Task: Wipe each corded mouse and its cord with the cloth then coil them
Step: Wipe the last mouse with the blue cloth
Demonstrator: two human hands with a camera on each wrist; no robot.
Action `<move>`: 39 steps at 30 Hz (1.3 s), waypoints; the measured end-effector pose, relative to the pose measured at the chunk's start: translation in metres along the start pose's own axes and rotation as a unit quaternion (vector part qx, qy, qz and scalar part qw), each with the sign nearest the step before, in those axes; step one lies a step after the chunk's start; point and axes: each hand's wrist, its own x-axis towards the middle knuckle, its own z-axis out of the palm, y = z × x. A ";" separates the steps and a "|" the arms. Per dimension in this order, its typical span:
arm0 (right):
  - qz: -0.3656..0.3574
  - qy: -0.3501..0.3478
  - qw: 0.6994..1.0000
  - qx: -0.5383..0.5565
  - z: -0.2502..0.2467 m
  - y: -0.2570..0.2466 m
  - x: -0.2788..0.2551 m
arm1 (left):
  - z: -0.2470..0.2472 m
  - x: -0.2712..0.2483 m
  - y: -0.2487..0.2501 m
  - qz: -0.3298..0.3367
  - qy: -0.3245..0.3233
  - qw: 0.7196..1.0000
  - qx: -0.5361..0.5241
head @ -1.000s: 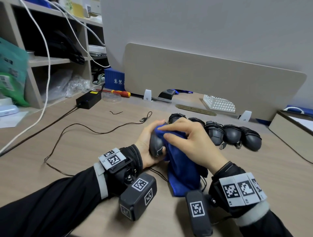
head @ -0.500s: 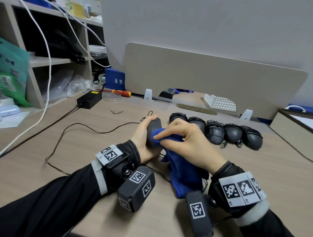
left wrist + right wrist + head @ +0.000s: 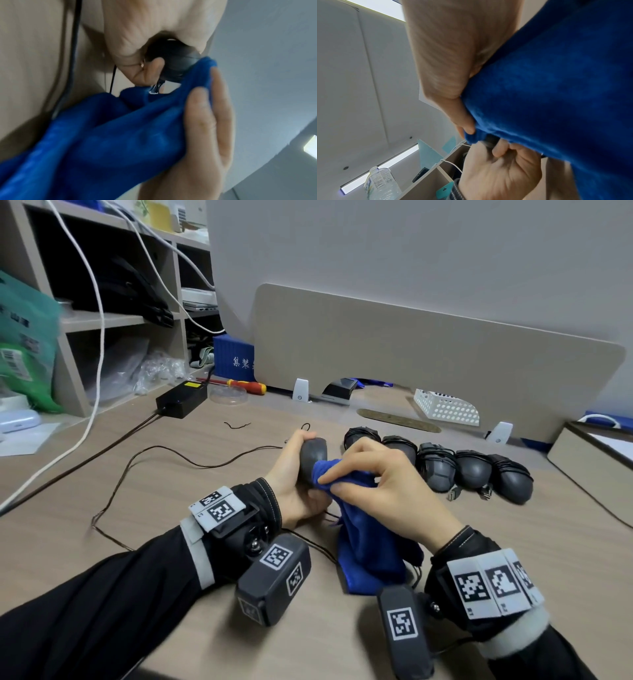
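Observation:
My left hand [image 3: 295,474] grips a dark grey corded mouse [image 3: 313,457] upright above the desk, also seen in the left wrist view as the mouse [image 3: 173,63]. Its thin brown cord [image 3: 164,455] trails left across the desk in a loose loop. My right hand [image 3: 370,484] pinches a blue cloth [image 3: 368,539] against the mouse's lower side; the cloth [image 3: 106,135] hangs down to the desk. In the right wrist view the cloth [image 3: 556,88] fills most of the picture and hides nearly all of the mouse.
Several coiled grey mice [image 3: 474,472] sit in a row to the right. A black power adapter [image 3: 181,402], a screwdriver [image 3: 245,386] and a white basket [image 3: 445,407] lie near the beige divider [image 3: 428,354]. Shelves stand at the left, a box [image 3: 596,453] at the right.
The mouse has been turned upright and raised in my left hand. My right hand has slid the cloth from over the top of the mouse down to its lower side.

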 end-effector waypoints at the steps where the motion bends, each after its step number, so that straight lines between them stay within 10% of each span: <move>1: 0.007 0.007 1.000 -0.007 0.000 0.001 0.001 | -0.001 0.000 0.001 -0.001 0.003 1.000 -0.016; 12: 0.031 0.007 0.999 -0.004 -0.002 0.008 0.004 | 0.003 -0.001 -0.001 0.009 0.006 0.998 -0.058; 28: 0.045 0.258 0.965 0.032 -0.008 0.011 0.005 | 0.005 -0.005 0.001 0.062 -0.071 0.993 -0.069; 36: -0.032 0.089 0.993 0.071 0.001 -0.001 0.002 | 0.005 -0.007 0.001 0.052 -0.045 0.994 -0.085; 39: -0.019 0.123 0.989 0.078 -0.001 0.004 0.004 | 0.008 -0.011 -0.002 0.034 -0.076 0.995 -0.047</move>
